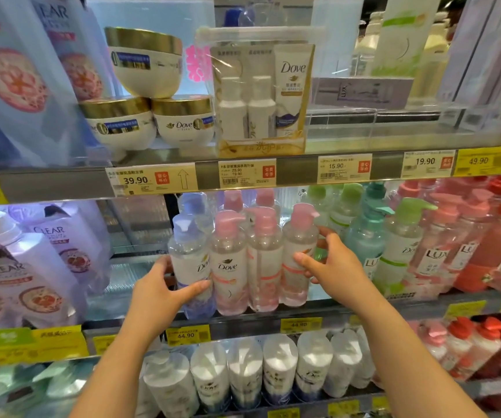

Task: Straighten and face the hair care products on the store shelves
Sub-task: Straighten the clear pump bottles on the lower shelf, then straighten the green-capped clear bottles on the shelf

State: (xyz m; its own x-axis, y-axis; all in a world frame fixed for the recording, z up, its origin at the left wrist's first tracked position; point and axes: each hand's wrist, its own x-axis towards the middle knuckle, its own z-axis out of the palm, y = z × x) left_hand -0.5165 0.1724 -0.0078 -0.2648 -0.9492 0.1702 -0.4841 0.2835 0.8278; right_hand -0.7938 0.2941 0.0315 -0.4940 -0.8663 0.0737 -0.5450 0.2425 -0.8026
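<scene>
Middle shelf (318, 309): left hand (158, 292) around purple-capped bottle (190, 260), right hand (330, 263) around pink-capped bottle (299, 257).

A shop: stocked shelves of Dove pump bottles (228, 267) with price tags (151, 179) along the shelf edges (297, 168)

Middle shelf (318, 309) — upright pump bottles (231, 267)

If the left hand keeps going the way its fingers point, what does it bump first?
It's already there: the left hand touches the purple-capped Dove bottle. Pushing on, it would probably press that into the pink-capped Dove bottle beside it.
</scene>
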